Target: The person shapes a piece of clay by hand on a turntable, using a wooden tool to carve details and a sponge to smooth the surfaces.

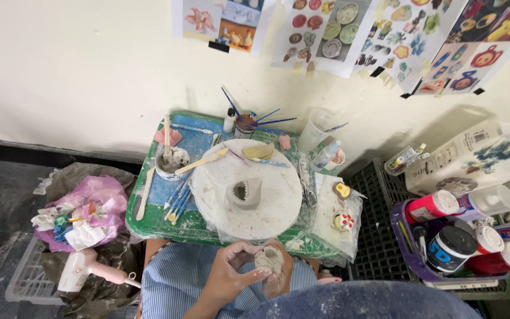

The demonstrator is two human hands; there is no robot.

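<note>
My left hand [234,269] and my right hand [281,273] are together over my lap, just below the table's near edge. Both grip a small grey clay piece [267,259] between their fingers. Straight ahead on the white round turntable [208,189] stands a small clay cup with a jagged rim [245,193]. A wooden modelling tool [199,162] and a yellow sponge [258,151] rest at the turntable's far edge.
The green table [154,221] holds a pot of slip [171,162], blue brushes [178,198], a brush jar [244,125], a spray bottle [326,155] and small painted figures [343,207]. A pink hair dryer [90,269] and waste bag [87,212] lie left; paint jars [450,245] fill a crate right.
</note>
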